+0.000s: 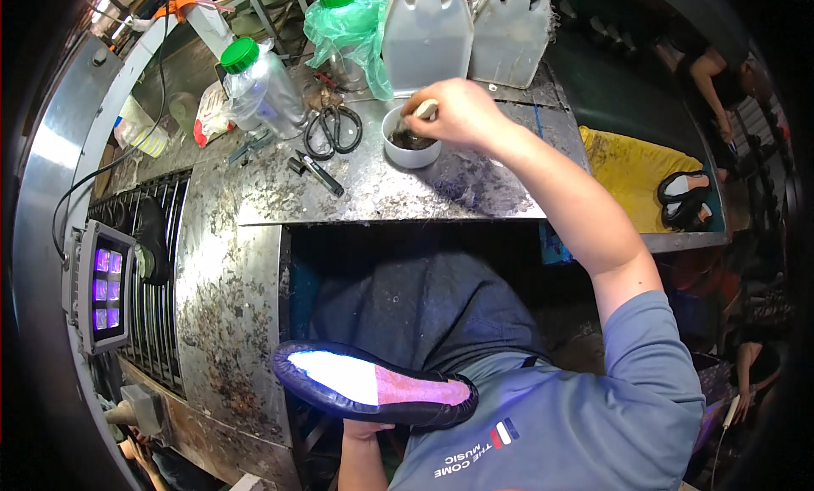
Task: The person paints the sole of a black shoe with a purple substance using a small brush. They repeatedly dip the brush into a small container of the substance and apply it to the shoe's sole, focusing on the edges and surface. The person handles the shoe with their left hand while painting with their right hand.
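The black shoe (373, 385), soft and light by its look, rests on the left hand (366, 429), best gripped around its middle; that hand's grip is hidden. The right hand (454, 114) pinches a brush handle (424, 109) over the white bowl (411, 147) near the bench's (475, 186) back edge.

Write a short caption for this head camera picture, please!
Right hand dips a brush into a white cup while the left hand holds a black shoe.

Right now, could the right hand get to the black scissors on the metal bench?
Probably yes. The right hand is at the white bowl, and the scissors lie just left of it with nothing between.
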`<action>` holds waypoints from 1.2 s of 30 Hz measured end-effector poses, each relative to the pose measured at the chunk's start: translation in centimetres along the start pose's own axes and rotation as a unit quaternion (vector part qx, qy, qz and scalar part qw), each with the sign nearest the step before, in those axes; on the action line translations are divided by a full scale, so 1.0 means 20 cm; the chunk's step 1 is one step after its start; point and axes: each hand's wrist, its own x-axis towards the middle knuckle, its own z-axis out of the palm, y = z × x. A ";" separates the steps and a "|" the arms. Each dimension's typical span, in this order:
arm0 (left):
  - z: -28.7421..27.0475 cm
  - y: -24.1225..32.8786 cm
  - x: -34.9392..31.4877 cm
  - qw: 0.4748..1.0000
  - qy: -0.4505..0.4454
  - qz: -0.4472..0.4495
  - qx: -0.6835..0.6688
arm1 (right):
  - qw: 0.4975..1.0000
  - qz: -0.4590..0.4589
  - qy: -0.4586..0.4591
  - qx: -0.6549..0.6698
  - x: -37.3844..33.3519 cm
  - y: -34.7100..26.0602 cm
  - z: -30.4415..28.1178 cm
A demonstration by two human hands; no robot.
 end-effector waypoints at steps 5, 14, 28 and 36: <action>0.04 0.05 -0.01 0.999 0.037 -0.010 -0.011 | 0.987 -0.039 0.112 0.104 -0.06 -0.08 -0.16; 0.21 0.31 0.18 0.872 0.052 0.275 0.401 | 0.967 -0.063 0.165 0.183 -0.14 -0.04 -0.15; 0.30 0.76 0.30 0.530 -0.126 0.372 0.752 | 0.984 -0.013 0.057 0.170 -0.23 0.06 -0.03; 0.35 0.87 0.28 0.449 -0.186 0.360 0.796 | 0.895 -0.078 -0.083 0.431 -0.45 -0.24 -0.14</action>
